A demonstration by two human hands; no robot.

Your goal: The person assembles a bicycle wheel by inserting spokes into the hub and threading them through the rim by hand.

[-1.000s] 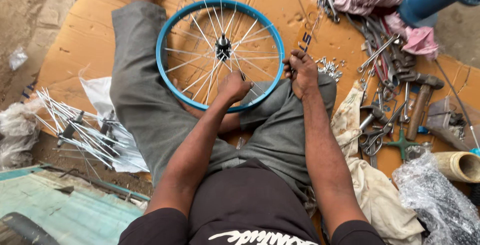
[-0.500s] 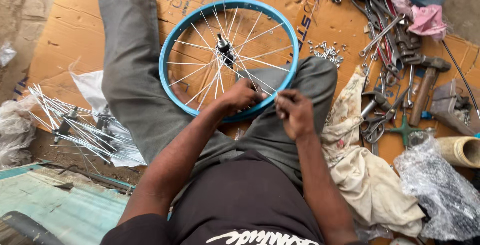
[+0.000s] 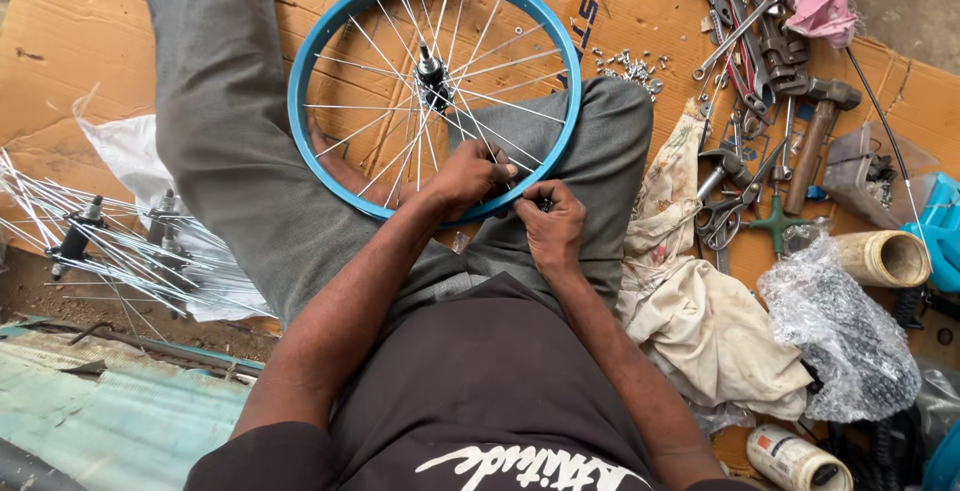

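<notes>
A blue bicycle wheel rim [image 3: 330, 26] with thin steel spokes and a dark hub [image 3: 432, 73] lies across my lap, resting on my grey trousers. My left hand [image 3: 462, 179] sits inside the rim at its near edge, fingers pinched around a spoke. My right hand [image 3: 548, 223] is just outside the same stretch of rim, fingers closed on something small at the rim, which I cannot make out. The two hands almost touch.
Flattened cardboard [image 3: 80, 21] covers the ground. Hubs with loose spokes [image 3: 110, 241] lie at left on white plastic. Spoke nipples [image 3: 630, 66] are scattered beyond the rim. Wrenches and a hammer [image 3: 815, 136], rags [image 3: 700, 301], bubble wrap [image 3: 840, 331] crowd the right.
The wheel has shifted toward me and my view has dropped closer. My right hand came down from the rim's right side to its near edge, beside my left hand.
</notes>
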